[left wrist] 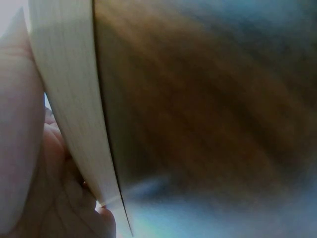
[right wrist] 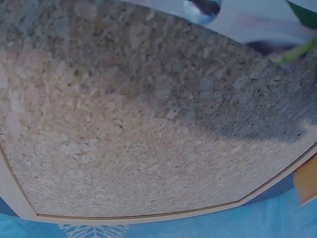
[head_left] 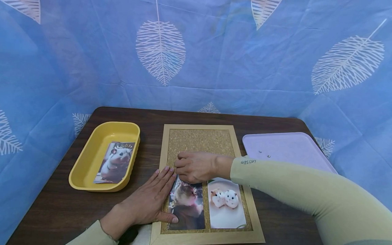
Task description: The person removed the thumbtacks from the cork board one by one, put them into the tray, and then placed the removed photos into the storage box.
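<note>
My left hand (head_left: 145,202) lies with straight fingers across the left rail of a wood-framed cork board (head_left: 200,141). Its fingertips and thumb reach a hamster photo (head_left: 187,217) at the board's lower left. Over that photo's top edge, my right hand (head_left: 196,166) has its fingers curled; whatever is under its fingertips is hidden. Beside it on the cork lies a second photo (head_left: 228,214) of two hamsters. In the right wrist view a shiny round pin head (right wrist: 202,9) sits on a photo near its edge. The left wrist view shows the frame's side (left wrist: 74,99) against the left hand.
Left of the board, a yellow tray (head_left: 81,170) holds a hamster photo (head_left: 115,165). On the right, a lilac tray (head_left: 284,143) bears small metal pieces (head_left: 268,156) and is partly covered by the right sleeve. Blue leaf-patterned cloth (head_left: 214,61) stands behind the dark wooden table (head_left: 144,117).
</note>
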{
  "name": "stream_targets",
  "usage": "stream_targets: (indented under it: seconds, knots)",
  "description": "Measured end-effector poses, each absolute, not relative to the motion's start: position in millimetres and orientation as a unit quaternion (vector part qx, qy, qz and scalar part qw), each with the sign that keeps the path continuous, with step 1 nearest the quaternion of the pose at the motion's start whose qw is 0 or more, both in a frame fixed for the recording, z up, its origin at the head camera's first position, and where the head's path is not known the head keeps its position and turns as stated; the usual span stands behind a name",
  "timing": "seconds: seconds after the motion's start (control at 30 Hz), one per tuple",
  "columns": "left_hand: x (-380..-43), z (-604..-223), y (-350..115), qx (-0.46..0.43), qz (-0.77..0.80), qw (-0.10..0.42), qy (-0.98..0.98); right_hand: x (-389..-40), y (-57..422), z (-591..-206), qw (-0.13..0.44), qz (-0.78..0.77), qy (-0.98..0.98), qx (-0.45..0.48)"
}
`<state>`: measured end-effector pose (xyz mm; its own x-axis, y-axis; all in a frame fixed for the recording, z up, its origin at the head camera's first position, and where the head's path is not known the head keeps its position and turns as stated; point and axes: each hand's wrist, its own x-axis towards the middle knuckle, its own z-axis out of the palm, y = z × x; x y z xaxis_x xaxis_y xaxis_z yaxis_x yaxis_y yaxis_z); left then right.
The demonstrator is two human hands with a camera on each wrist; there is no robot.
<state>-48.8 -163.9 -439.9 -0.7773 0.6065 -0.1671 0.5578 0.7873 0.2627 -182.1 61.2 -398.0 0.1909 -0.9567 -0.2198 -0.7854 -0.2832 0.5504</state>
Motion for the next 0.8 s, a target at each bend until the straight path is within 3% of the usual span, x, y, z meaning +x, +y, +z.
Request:
stream_targets:
  seconds: [0.8]
  knots:
    - [-48.9, -442.3, -164.9, 0.315, 0.102, 0.110, 0.937, -183.3, 62.5, -397.5, 0.149, -0.278, -0.583, 0.748]
